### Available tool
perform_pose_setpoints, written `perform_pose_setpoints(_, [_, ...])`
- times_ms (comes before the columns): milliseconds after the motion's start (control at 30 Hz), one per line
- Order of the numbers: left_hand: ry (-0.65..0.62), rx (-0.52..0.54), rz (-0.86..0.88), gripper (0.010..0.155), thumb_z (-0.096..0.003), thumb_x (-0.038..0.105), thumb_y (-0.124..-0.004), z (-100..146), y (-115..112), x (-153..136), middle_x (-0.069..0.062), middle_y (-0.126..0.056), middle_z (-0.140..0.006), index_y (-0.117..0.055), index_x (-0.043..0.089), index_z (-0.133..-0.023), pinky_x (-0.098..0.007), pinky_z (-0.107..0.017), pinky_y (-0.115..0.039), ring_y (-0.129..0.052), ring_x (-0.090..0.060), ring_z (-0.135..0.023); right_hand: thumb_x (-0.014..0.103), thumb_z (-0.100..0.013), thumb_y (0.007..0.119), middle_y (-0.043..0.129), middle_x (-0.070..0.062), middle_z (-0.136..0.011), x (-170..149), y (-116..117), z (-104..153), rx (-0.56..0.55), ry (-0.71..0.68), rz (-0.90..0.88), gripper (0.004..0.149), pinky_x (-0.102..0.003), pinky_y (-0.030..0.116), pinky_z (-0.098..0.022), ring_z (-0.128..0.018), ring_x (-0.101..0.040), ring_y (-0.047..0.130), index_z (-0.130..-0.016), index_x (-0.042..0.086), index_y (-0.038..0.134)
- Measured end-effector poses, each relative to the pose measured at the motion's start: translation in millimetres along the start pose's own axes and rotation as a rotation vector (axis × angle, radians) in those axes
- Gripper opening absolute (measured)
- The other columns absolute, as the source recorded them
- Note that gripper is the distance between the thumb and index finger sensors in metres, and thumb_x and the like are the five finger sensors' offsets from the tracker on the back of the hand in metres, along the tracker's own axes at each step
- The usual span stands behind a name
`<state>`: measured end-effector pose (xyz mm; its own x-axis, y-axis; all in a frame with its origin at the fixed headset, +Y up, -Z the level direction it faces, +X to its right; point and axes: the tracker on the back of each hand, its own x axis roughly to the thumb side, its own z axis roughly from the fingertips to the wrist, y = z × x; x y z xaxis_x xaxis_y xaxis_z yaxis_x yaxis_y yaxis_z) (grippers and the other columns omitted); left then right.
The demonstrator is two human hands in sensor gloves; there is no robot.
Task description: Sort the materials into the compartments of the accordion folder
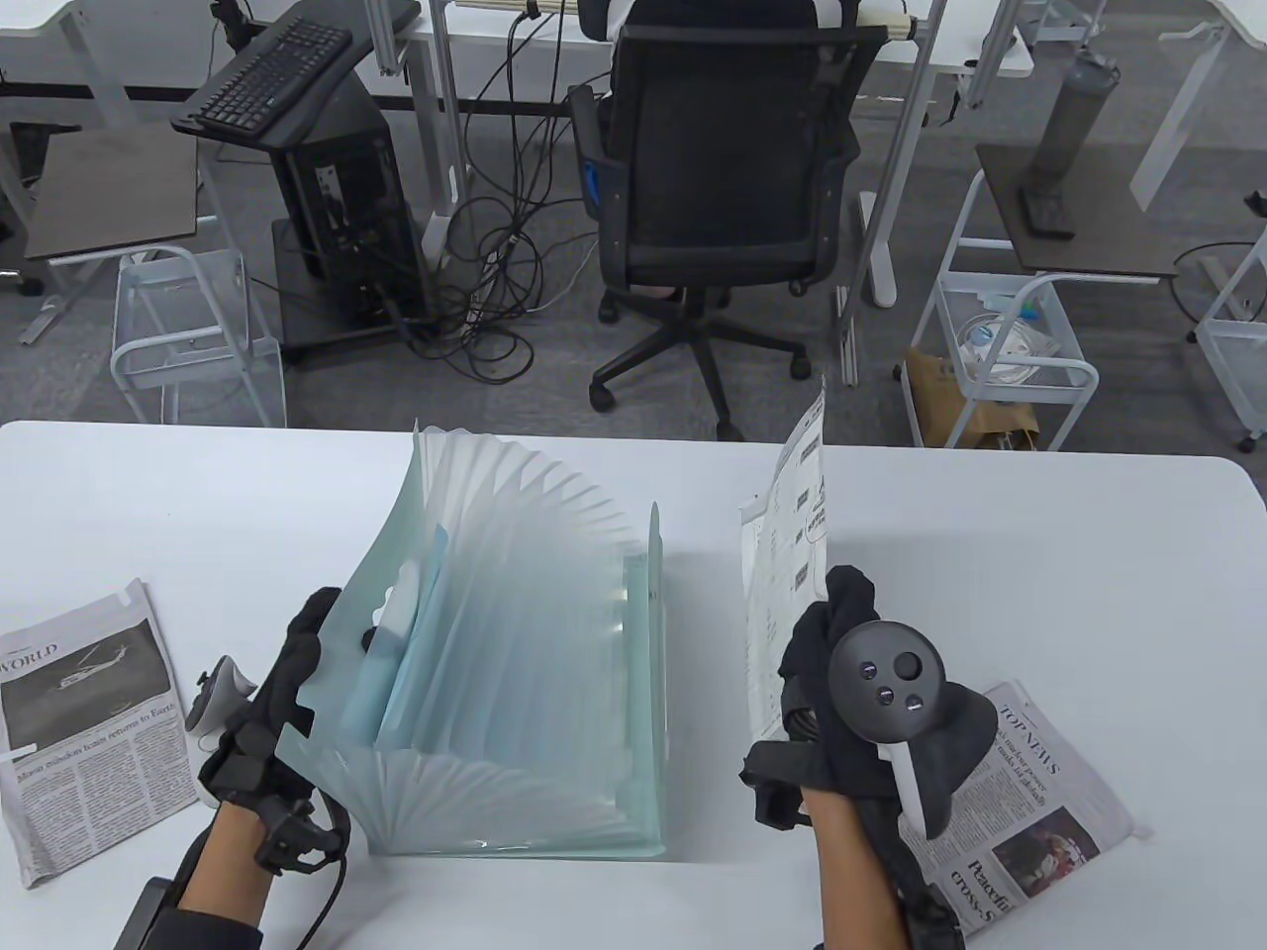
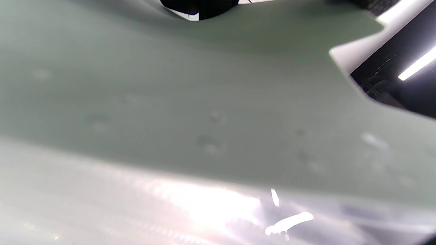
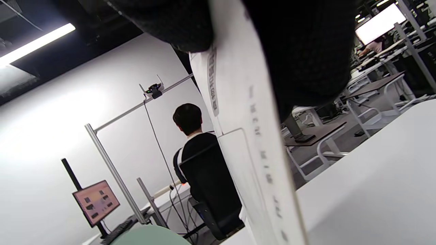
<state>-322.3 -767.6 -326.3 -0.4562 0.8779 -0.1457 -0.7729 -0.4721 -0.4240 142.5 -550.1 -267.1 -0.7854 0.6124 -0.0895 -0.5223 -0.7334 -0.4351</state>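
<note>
Table view runs, from the left, a folded newspaper (image 1: 84,712) lying flat near the table (image 1: 1089,554) edge, then the left hand (image 1: 272,712), its gloved fingers laid fairly straight up the outer face of the accordion folder (image 1: 515,673) and its thumb hidden by the wall, so I cannot tell whether it grips the panel or only steadies it. That pale green folder stands upright at mid-table, fanned wide open, with blue sheets (image 1: 396,673) already in its leftmost pockets. Just right of it, apart from the folder's end wall, the right hand (image 1: 841,673) holds a printed sheet (image 1: 787,554) on edge, fingers curled round its lower part. Under that wrist lies a second newspaper (image 1: 1029,811). Left wrist view adds little beyond a blurred close-up of the folder's green wall (image 2: 190,102), a notch in its edge at upper right, and a dark fingertip (image 2: 201,8) at the top. Right wrist view alone shows the pinch from below: black gloved fingers (image 3: 306,51) on either side of the sheet (image 3: 252,143), which runs down towards the table, and, beyond it, a person (image 3: 196,146) seated with their back turned near a monitor (image 3: 96,202).
</note>
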Motion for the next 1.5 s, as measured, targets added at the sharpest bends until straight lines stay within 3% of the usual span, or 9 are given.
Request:
perform_pose_setpoints(400, [0.007,-0.003,-0.007,0.066,-0.0546,0.067,-0.063,-1,-1,-3,0.002,-0.056,-0.115,-0.027,0.061,-0.11,-0.067,-0.076,-0.016,-0.033,-0.026,-0.115,0.016,-0.065,0.069,0.088,-0.024,-0.079,29,-36,3,0.029,-0.066,-0.33,0.034,-0.042,0.088,-0.034,-0.047,-0.039,0.101,-0.098,0.007,0.067])
perform_pose_setpoints(767, [0.0,0.0,0.006,0.066,-0.0547,0.067,-0.063,-1,-2,-3,0.002,-0.055,-0.115,-0.027,0.061,-0.11,-0.067,-0.076,-0.015,-0.033,-0.026,-0.115,0.016,-0.066,0.069,0.087,-0.023,-0.079,66,-55,15,0.108,-0.2,-0.604,0.034,-0.042,0.087,-0.036,-0.048,-0.039,0.101,-0.099,0.008,0.066])
perform_pose_setpoints(1167, [0.0,0.0,0.008,0.065,-0.0548,0.067,-0.063,0,-1,-2,0.002,-0.055,-0.115,-0.027,0.061,-0.11,-0.067,-0.076,-0.015,-0.033,-0.026,-0.115,0.017,-0.067,0.068,0.087,-0.022,-0.081,100,-38,23,0.259,-0.29,-0.752,0.034,-0.042,0.086,-0.038,-0.049,-0.038,0.101,-0.099,0.01,0.066])
perform_pose_setpoints(1500, [-0.005,0.002,0.019,0.065,-0.055,0.067,-0.063,0,-1,-2,0.002,-0.055,-0.115,-0.028,0.061,-0.11,-0.067,-0.076,-0.016,-0.033,-0.026,-0.114,0.018,-0.067,0.068,0.087,-0.021,-0.081,126,-10,24,0.357,-0.326,-0.812,0.034,-0.042,0.086,-0.039,-0.05,-0.037,0.1,-0.1,0.011,0.065])
